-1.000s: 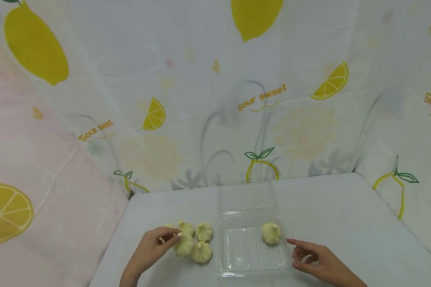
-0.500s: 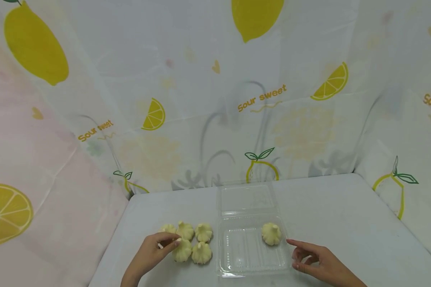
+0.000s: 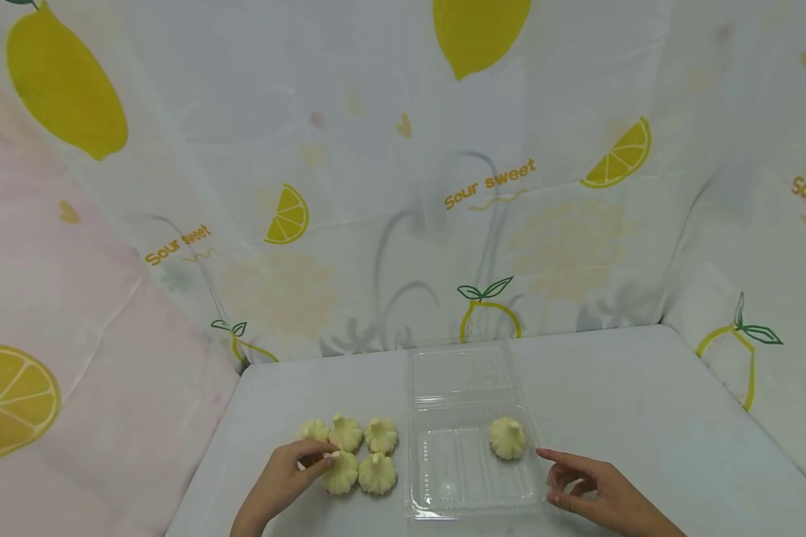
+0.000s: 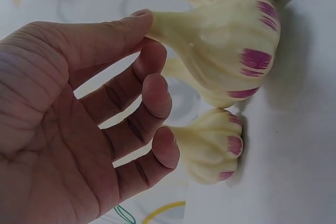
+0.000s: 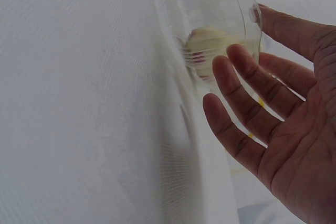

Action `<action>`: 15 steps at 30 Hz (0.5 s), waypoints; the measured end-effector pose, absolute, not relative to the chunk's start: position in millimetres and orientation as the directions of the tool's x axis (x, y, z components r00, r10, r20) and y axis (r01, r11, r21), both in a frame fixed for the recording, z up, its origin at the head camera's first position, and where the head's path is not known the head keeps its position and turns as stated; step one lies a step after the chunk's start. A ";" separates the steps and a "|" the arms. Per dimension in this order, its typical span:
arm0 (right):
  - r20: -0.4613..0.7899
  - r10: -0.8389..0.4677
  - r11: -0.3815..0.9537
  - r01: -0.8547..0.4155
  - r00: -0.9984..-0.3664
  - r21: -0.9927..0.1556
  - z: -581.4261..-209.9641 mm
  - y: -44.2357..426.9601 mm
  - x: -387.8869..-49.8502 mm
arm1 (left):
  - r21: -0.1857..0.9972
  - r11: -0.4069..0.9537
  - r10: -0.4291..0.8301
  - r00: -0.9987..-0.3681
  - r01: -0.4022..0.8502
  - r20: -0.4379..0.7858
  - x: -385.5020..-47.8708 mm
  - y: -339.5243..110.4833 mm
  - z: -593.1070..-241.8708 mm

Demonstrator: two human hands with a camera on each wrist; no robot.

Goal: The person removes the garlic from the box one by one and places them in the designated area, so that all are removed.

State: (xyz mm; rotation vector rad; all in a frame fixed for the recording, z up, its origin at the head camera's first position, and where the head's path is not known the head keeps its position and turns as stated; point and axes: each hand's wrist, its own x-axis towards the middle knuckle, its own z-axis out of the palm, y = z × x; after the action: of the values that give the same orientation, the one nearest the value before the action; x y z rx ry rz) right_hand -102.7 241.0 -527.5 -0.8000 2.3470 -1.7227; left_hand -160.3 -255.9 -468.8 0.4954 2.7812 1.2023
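Observation:
My left hand [image 3: 292, 477] pinches the stem of a garlic bulb [image 3: 340, 474] between thumb and forefinger. In the left wrist view this bulb [image 4: 226, 45] shows purple streaks at its base, and the other fingers are loosely bent beside it. Another garlic bulb [image 3: 377, 474] stands just right of the held one. Several more bulbs form a row behind, including one garlic bulb [image 3: 345, 434]. A clear plastic clamshell box [image 3: 457, 514] lies opened out, with a single garlic bulb [image 3: 507, 438] at its right. Against the box's right rim, my right hand [image 3: 594, 488] rests extended fingertips.
The box's transparent lid [image 3: 463, 373] lies folded back towards the wall. A white cloth covers the table [image 3: 618, 395]. Lemon-printed fabric [image 3: 349, 149] hangs behind and along both sides.
My left hand has brought the pinched garlic bulb slightly left and down, into line with the bulb beside it. My right hand and the box have stayed put.

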 end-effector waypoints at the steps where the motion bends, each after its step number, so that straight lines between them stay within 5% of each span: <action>1: 0.205 -0.481 0.210 -0.339 -0.853 -0.917 -527.9 241.0 -102.6 | 0.723 0.641 0.319 -0.946 0.259 0.055 -160.3 -255.8 -469.3; 15: 0.198 -0.489 0.204 -0.331 -0.850 -0.921 -530.8 242.9 -103.9 | 0.710 0.648 0.350 -0.936 0.274 0.041 -160.4 -253.8 -472.0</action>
State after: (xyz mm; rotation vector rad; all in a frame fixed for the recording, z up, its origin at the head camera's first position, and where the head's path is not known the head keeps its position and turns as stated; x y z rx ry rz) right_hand -103.9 242.9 -530.8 -0.7986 2.3274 -1.7236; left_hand -160.4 -253.8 -472.0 0.5241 2.7602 1.1643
